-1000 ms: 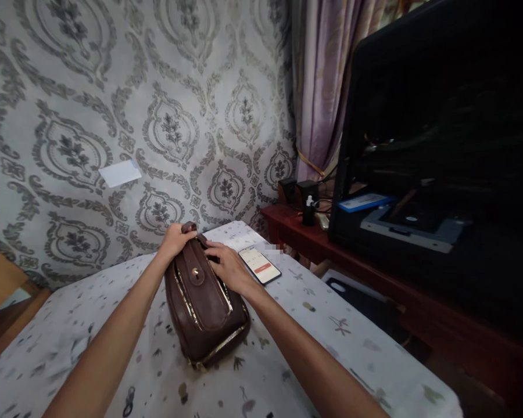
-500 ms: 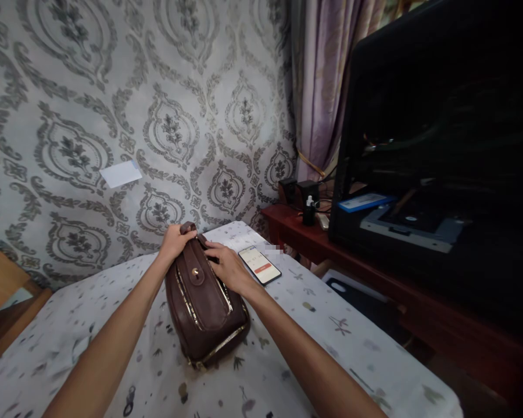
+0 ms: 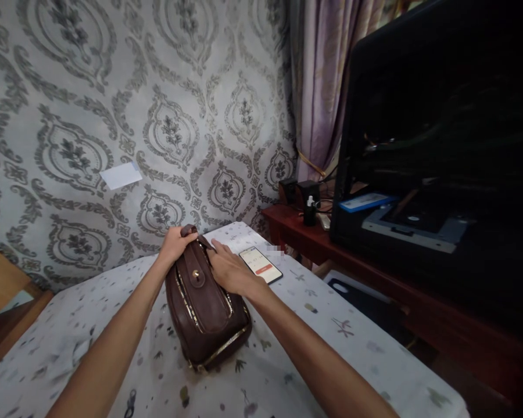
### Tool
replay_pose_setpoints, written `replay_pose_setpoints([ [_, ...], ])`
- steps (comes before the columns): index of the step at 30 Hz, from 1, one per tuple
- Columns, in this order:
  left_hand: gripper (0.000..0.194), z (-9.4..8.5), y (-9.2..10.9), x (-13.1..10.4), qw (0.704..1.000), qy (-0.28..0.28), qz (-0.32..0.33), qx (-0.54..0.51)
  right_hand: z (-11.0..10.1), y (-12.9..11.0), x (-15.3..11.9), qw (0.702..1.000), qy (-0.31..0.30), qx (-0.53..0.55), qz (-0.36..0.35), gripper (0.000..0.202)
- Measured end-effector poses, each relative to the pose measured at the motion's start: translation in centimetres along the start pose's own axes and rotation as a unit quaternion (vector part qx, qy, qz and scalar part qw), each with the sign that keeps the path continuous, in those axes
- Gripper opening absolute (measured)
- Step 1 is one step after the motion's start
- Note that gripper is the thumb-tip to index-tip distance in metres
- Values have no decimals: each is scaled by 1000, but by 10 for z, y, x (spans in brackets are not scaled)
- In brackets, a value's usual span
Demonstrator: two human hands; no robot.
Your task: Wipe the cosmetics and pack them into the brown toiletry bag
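Observation:
A dark brown leather bag (image 3: 209, 313) with gold zips and a round gold clasp lies on a white patterned cloth. My left hand (image 3: 174, 245) is closed around the handle at its far end. Against the bag's upper right side rests my right hand (image 3: 229, 268), its fingers pointing toward the top edge; some fingertips are hidden behind the bag's strap, so their grip is unclear. A phone (image 3: 261, 266) with a lit screen lies just right of this hand.
The white cloth (image 3: 331, 348) covers the surface under the bag. At the right, a red wooden table (image 3: 296, 229) holds a small dark bottle (image 3: 309, 213) and a large black screen (image 3: 418, 145). Patterned wallpaper stands behind, with a purple curtain (image 3: 320, 87).
My right hand has shifted slightly along the bag's side, its fingers now turned more upward and farther behind the strap. My left hand stays on the handle.

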State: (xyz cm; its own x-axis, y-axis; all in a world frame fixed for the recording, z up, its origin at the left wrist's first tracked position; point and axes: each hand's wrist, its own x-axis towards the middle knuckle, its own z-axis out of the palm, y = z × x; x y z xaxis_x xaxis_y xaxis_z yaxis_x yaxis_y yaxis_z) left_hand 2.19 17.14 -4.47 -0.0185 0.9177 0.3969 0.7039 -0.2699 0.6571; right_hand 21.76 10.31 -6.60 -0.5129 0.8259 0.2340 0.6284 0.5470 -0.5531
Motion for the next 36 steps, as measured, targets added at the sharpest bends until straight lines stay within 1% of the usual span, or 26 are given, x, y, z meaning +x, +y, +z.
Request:
replay_pose_setpoints([
  [3, 32, 0, 0, 0, 1000, 0, 2, 1, -1, 3, 5, 1000, -11, -1, -12, 37],
  [6, 32, 0, 1, -1, 1000, 1, 4, -1, 1, 7, 9, 1000, -11, 1, -28, 27],
  [8, 33, 0, 2, -2, 1000, 3, 6, -3, 2, 10, 9, 999, -9, 2, -37, 25],
  [19, 32, -2, 11, -9, 1000, 9, 16, -11, 2, 8, 8, 999, -12, 6, -51, 31],
  [29, 35, -7, 24, -22, 999, -27, 28, -25, 2, 9, 7, 998, -5, 17, -60, 31],
  [33, 37, -8, 24, -25, 998, -44, 25, -31, 2, 8, 7, 998, -1, 25, -64, 30],
  [36, 38, -9, 21, -21, 998, -51, 22, -33, 1, 6, 3, 997, 14, 32, -62, 30],
])
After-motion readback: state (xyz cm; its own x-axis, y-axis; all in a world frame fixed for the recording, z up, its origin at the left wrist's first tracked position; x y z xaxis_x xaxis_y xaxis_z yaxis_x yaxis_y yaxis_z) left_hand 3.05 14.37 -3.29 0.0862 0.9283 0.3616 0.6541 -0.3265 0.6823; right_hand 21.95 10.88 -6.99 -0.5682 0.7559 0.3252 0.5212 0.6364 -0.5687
